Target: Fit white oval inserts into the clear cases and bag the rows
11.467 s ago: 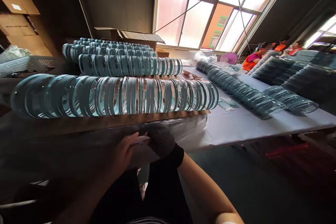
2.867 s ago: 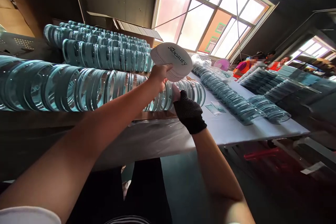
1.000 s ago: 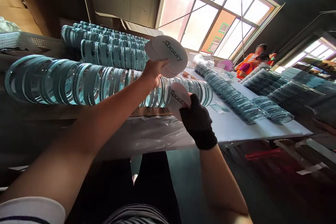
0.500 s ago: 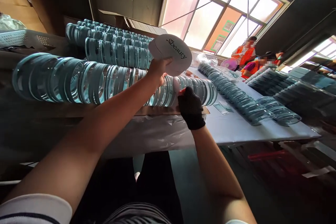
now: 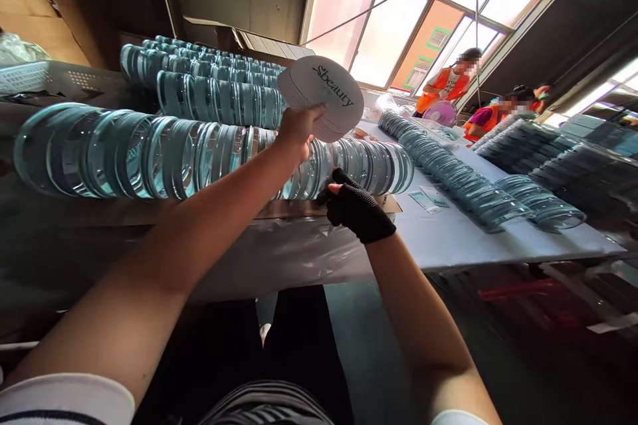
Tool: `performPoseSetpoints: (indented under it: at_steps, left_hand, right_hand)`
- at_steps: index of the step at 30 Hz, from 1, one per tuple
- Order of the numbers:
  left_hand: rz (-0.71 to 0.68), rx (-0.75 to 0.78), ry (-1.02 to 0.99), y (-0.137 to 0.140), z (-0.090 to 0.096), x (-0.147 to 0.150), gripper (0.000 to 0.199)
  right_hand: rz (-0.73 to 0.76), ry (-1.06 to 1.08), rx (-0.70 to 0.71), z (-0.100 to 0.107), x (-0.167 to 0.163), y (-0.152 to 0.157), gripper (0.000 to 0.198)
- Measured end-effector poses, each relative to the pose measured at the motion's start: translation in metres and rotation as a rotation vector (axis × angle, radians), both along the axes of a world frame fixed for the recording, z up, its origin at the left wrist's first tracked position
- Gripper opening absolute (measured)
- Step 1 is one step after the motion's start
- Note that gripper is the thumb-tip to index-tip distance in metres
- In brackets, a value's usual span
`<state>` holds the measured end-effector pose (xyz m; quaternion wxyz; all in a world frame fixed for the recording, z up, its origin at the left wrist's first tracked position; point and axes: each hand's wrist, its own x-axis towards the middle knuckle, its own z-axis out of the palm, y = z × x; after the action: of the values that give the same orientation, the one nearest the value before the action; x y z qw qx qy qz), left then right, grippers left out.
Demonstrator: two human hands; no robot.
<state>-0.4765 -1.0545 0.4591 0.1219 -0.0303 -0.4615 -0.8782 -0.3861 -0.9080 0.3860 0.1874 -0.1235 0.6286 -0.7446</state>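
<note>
My bare left hand (image 5: 298,131) is closed on a stack of white oval cards (image 5: 326,89), with its thumb on the face of the top one, which is printed with dark lettering ending in "beauty". It holds the stack over a long row of clear round plastic containers (image 5: 169,156) lying on their sides. My right hand (image 5: 359,208), in a black glove with a bare thumb tip, is at the near side of this row. Its thumb and forefinger are apart and nothing shows between them. Its other fingers are partly hidden.
More container rows (image 5: 219,96) lie behind, and another row (image 5: 438,166) runs along the white table (image 5: 433,242) at right. Small printed sheets (image 5: 427,200) lie beside it. A cardboard strip (image 5: 294,209) is under the near row. People in orange vests (image 5: 443,86) are beyond.
My right hand has moved slightly down and left, away from the gap between containers, and its fingers have spread. My left hand still holds the card stack, now tilted to show its layered edge.
</note>
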Motion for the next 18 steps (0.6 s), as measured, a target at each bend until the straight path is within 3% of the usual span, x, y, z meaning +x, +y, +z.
performPoseSetpoints:
  at_steps: [2,5,7,11,12,15,17,18]
  left_hand:
    - [0.007,-0.009,0.003,0.001,0.000,0.001,0.056]
    - [0.042,-0.012,-0.017,0.002,-0.001,0.001,0.054]
    - [0.059,-0.023,0.014,0.003,-0.004,-0.002,0.052]
    - [0.072,-0.076,0.124,0.004,-0.012,-0.012,0.044]
    - [0.091,-0.086,0.125,0.004,-0.014,-0.014,0.042]
    - [0.156,-0.115,0.090,0.006,-0.013,-0.016,0.037]
    - [0.160,-0.136,0.087,0.008,-0.009,-0.010,0.034]
    - [0.143,-0.140,0.104,0.008,-0.007,-0.005,0.034]
  right_hand:
    - [0.053,-0.008,-0.079,-0.004,-0.001,0.006,0.055]
    - [0.124,0.034,0.005,-0.003,-0.005,0.014,0.049]
    - [0.099,0.021,0.036,0.001,-0.009,0.012,0.047]
    - [-0.017,-0.028,-0.046,0.011,-0.014,-0.005,0.039]
    - [-0.004,-0.003,0.014,0.014,-0.014,-0.006,0.039]
    - [-0.085,0.232,0.430,0.027,-0.017,0.005,0.038]
    - [-0.384,0.453,0.629,0.041,-0.026,0.020,0.034]
    - [-0.577,0.579,0.661,0.049,-0.032,0.028,0.034]
